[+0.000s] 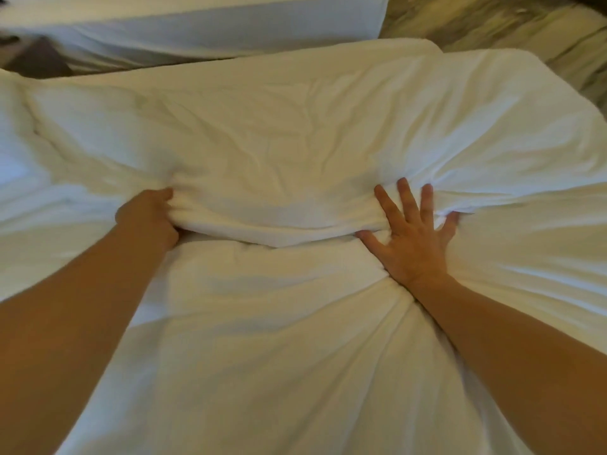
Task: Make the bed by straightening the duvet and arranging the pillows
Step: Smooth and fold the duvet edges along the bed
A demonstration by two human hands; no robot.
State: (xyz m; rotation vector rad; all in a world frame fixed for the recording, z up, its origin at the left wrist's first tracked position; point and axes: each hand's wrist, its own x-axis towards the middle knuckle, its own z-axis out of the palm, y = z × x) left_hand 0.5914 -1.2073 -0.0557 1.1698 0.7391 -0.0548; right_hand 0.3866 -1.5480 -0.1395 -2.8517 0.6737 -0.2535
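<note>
A crumpled white fabric duvet point(295, 142) is spread across the bed, filling most of the view. A thick fold of it is clenched in the left hand point(147, 215), whose fingers are curled shut around the cloth. The right hand point(414, 238) is laid flat on the same fold, its fingers point(405, 195) splayed open and pressed into the fabric. A second white bed point(197, 24) is seen beyond, beside a grey patterned floor point(492, 24).

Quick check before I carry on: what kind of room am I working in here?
Probably a hotel-style bedroom. Both hands, left hand and right hand, are on a white duvet, a second white bed stands just beyond, and patterned carpet shows at top right.
</note>
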